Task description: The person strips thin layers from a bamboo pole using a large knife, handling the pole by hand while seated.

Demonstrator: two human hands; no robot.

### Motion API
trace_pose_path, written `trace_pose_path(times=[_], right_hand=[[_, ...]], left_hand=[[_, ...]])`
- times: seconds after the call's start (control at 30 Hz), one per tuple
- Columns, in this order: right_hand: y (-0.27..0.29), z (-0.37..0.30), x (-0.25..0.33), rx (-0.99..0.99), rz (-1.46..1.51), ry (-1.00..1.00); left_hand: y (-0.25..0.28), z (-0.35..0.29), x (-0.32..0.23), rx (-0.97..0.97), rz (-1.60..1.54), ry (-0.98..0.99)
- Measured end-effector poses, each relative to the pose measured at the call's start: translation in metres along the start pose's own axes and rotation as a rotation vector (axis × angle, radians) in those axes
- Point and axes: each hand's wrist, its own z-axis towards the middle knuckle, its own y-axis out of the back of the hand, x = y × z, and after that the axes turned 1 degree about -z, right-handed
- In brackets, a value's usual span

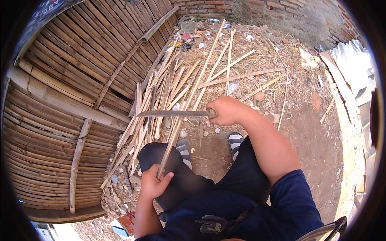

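Note:
My left hand (pixel 155 182) grips the near end of a long bamboo strip (pixel 189 94) that runs away from me up toward the far ground. My right hand (pixel 225 110) is closed around the handle of a long dark blade (pixel 171 114). The blade lies level, pointing left, and crosses the strip a little above my knees. Both feet in striped sandals (pixel 235 140) rest on the dirt below the blade.
A pile of split bamboo strips (pixel 155 104) leans beside a woven bamboo wall (pixel 76 84) on the left. More strips (pixel 237 76), straw and litter cover the ground ahead. A brick wall (pixel 257 6) stands behind, white sheets (pixel 354 60) at right.

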Motion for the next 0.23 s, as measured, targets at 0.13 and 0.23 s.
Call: trace_pose_path(times=[0.13, 0.23], right_hand=[[-0.006, -0.003, 0.040, 0.143, -0.078, 0.145], [-0.002, -0.002, 0.043, 0.153, -0.105, 0.161]], left_hand=[[0.002, -0.002, 0.003, -0.019, 0.013, -0.033], [0.003, -0.005, 0.002, -0.026, 0.031, -0.027]])
